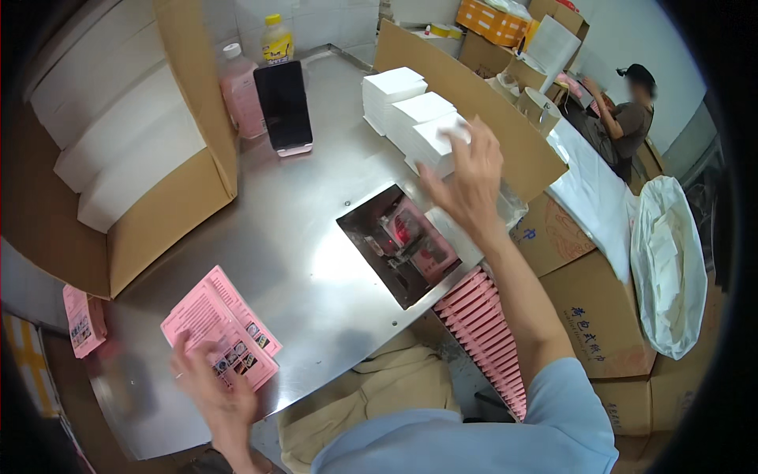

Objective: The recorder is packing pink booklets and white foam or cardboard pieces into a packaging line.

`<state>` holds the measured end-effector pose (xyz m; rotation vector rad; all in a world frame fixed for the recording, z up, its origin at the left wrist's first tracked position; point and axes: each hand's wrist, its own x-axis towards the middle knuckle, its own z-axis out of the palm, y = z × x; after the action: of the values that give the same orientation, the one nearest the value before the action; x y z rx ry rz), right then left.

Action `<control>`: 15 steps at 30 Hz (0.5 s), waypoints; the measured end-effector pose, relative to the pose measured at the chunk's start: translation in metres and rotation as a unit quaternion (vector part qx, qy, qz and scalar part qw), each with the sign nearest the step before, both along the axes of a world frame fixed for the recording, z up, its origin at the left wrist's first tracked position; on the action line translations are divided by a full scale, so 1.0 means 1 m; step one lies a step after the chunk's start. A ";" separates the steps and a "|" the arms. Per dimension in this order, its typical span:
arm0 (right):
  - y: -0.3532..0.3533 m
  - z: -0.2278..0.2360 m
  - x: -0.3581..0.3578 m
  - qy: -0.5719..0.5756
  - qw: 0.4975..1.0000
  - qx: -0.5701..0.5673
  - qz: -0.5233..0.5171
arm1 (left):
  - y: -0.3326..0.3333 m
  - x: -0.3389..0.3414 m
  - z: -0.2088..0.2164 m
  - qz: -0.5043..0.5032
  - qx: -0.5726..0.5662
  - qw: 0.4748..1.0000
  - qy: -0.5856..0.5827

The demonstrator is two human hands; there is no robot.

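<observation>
My left hand rests at two overlapping flat pink printed packets on the left of the steel table. Its fingers are somewhat blurred but look spread over the near packet. My right hand is over the nearest of the stacks of white folded paper napkins, thumb and fingers apart, with nothing visible between them. Whether its fingertips touch the stack I cannot tell. Nearer me, a rectangular opening in the tabletop shows a mechanism with a red glow and a pink packet in it.
The steel table bears a phone on a stand, a pink bottle and a yellow-labelled bottle. An open carton holds white stacks. Pink packets line a chute below the right edge. Another person works at the back right.
</observation>
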<state>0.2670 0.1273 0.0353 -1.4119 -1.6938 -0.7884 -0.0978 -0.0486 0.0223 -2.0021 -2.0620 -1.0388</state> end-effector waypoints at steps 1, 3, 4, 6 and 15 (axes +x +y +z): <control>0.018 -0.007 0.018 -0.001 1.000 0.002 -0.007 | -0.002 -0.012 -0.005 -0.007 0.002 1.000 -0.001; 0.043 -0.024 0.043 0.012 0.993 -0.112 0.036 | 0.001 -0.027 -0.017 0.055 -0.165 0.983 0.062; 0.043 -0.024 0.042 0.015 0.993 -0.108 0.034 | 0.002 -0.030 -0.022 0.054 -0.160 0.984 0.064; 0.024 -0.025 0.028 -0.021 0.988 -0.151 -0.015 | -0.004 -0.038 -0.029 0.010 -0.225 0.970 0.090; -0.026 -0.009 0.023 -0.011 0.992 -0.115 -0.055 | 0.018 0.024 0.016 -0.123 -0.137 0.982 0.048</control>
<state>0.2896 0.1015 0.0264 -1.6701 -1.7805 -0.6870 -0.0737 -0.0305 0.0382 -2.4372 -2.0413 -0.6993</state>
